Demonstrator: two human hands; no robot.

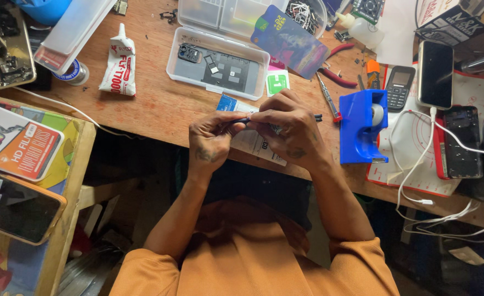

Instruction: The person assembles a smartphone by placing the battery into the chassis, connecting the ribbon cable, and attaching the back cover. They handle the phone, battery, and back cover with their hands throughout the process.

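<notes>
Cluttered wooden workbench (159,107). Left of the blue tape dispenser (362,127): glue tube (118,63), clear plastic case (217,60), then left hand (211,140) and right hand (291,129), both pinched on a thin dark tool (242,120) above a paper packet (253,140).

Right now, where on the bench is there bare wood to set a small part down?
Bare wood lies between the glue tube and the clear plastic case, running down to the table edge left of the hands. Right of the blue tape dispenser it is crowded: phones, white cables and a mat.
</notes>
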